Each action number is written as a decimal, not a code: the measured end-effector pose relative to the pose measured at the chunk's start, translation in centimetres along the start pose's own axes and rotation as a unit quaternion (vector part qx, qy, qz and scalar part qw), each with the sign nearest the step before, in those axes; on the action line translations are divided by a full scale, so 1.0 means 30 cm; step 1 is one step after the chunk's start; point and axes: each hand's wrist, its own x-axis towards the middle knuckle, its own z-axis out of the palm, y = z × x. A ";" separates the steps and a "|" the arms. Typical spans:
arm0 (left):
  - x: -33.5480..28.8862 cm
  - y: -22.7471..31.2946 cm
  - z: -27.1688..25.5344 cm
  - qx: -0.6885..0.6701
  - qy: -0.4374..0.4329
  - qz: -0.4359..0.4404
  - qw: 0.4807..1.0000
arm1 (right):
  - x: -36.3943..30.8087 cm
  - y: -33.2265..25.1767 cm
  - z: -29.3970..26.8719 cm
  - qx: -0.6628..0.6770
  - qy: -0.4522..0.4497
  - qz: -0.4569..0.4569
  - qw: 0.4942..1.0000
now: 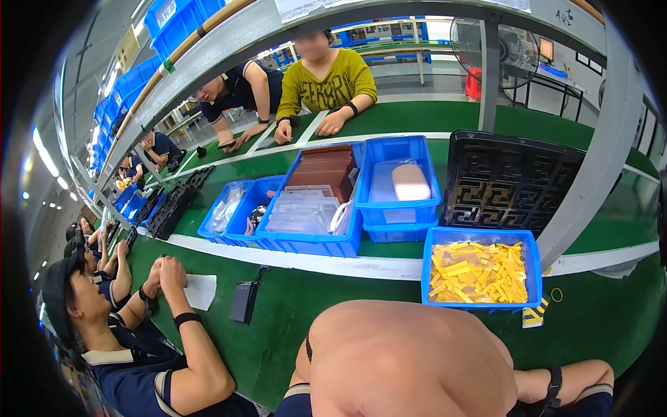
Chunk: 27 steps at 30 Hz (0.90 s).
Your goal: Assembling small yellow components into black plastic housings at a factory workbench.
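A broad, smooth expanse of bare skin [410, 361] fills the lower middle, very close to the camera. Which part of an arm or hand it is, I cannot tell. At the lower right my right forearm [580, 379], bent at the elbow, wears a black wrist strap [553, 389]; its hand is hidden behind the skin. A bit of dark sleeve [295, 403] shows at the lower left, but my left hand's fingers are hidden too. Just beyond the skin stands a blue bin [479, 234] filled with small yellow strips [479, 271]. More yellow pieces [533, 317] lie by its right front corner.
Blue bins [313, 244] with brown and clear plates stand behind, beside stacked bins [397, 212]. A black moulded tray [511, 181] leans near a grey post [583, 167]. A black box [243, 302] lies left, near a co-worker's joined hands [169, 272]. Two people lean across the table.
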 end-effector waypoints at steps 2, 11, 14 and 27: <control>-0.006 0.000 -0.019 0.044 -0.069 0.026 0.996 | 0.001 0.003 0.002 0.001 0.001 0.000 1.000; -0.017 0.026 0.041 0.072 0.060 -0.044 0.995 | 0.000 0.014 0.015 -0.008 0.048 -0.007 0.999; 0.011 0.080 0.079 0.208 0.099 -0.180 0.956 | 0.001 0.028 0.008 -0.034 0.060 -0.034 0.997; -0.004 -0.023 0.063 0.311 0.066 0.005 0.948 | -0.009 0.230 -0.164 -0.003 -0.081 0.056 0.995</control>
